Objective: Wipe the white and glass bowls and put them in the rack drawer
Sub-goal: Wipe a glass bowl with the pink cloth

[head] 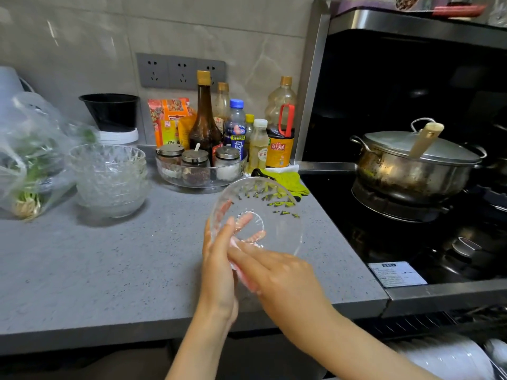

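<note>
Evidently mid-wipe, the glass bowl (270, 208) is held tilted above the counter's (123, 270) front right corner. The left hand (219, 259) cups its base for support and the right hand (279, 275) grips the near rim (no cloth clearly visible).

— What stands beyond the right hand (279, 272)?
— A steel pot (406, 171), lid (406, 145) on, on the stove (356, 231).
— And past the left hand (219, 259)?
— Bottles (204, 124) and spice jars (195, 160); bagged greens (30, 165) far left on the tabletop (109, 270).
</note>
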`<state>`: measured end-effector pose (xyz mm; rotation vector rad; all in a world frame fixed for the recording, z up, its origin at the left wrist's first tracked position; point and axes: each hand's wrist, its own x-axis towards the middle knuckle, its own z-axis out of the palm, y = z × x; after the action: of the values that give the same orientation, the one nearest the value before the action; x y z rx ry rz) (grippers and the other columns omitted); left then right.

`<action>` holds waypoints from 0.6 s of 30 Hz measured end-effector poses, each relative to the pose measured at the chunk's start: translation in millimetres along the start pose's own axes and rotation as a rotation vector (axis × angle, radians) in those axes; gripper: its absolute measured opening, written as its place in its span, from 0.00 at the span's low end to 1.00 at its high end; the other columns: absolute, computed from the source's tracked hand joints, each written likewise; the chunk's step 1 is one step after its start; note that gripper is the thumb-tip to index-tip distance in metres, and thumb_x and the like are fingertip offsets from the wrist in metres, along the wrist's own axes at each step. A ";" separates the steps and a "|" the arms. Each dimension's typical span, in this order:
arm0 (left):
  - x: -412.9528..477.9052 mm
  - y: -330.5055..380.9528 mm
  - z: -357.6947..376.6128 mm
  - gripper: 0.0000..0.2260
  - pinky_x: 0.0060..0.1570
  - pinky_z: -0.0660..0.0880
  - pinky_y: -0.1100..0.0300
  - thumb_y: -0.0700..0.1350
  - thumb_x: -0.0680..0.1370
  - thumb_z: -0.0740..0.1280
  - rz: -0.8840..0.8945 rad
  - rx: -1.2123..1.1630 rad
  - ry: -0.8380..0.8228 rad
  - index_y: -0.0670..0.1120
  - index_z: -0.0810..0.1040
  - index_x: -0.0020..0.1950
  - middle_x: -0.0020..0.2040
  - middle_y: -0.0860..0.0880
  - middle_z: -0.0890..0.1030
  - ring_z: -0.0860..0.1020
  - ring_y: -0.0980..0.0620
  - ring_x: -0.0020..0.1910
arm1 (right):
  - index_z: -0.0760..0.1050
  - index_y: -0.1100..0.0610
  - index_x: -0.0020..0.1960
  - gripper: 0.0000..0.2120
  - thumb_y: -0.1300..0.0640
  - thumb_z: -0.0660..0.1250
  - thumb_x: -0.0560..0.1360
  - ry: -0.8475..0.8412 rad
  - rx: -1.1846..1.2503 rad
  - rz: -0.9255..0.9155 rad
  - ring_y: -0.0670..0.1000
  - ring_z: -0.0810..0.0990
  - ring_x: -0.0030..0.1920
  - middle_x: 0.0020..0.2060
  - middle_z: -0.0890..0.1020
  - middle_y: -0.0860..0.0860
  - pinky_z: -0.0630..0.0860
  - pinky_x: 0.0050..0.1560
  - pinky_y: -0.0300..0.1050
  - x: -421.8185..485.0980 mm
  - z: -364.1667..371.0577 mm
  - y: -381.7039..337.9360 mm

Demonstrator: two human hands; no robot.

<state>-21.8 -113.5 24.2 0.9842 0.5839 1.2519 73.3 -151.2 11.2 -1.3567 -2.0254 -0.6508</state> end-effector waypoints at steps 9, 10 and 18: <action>1.5 11.3 -17.6 0.17 0.51 0.78 0.49 0.56 0.68 0.69 -0.051 0.077 -0.056 0.60 0.79 0.57 0.59 0.51 0.82 0.81 0.47 0.56 | 0.84 0.50 0.52 0.17 0.53 0.58 0.73 -0.079 -0.147 -0.155 0.47 0.84 0.48 0.50 0.85 0.46 0.78 0.51 0.41 -8.0 -7.2 30.8; -0.8 8.0 -12.6 0.16 0.52 0.77 0.50 0.54 0.66 0.72 -0.041 0.042 -0.031 0.61 0.81 0.53 0.62 0.51 0.80 0.80 0.46 0.59 | 0.84 0.50 0.52 0.17 0.53 0.58 0.73 -0.054 -0.128 -0.126 0.46 0.85 0.46 0.49 0.85 0.46 0.79 0.47 0.41 -6.2 -6.2 22.8; 6.0 14.4 -17.6 0.19 0.49 0.80 0.51 0.58 0.74 0.58 -0.037 0.156 -0.082 0.57 0.75 0.63 0.53 0.50 0.84 0.83 0.47 0.50 | 0.82 0.52 0.57 0.16 0.54 0.59 0.76 -0.066 -0.036 -0.148 0.46 0.83 0.51 0.54 0.84 0.47 0.79 0.49 0.41 -13.8 -6.8 20.9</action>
<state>-42.1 -102.5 28.9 1.1445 0.6400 1.1404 98.2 -157.2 7.3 -1.2720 -2.1921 -0.7196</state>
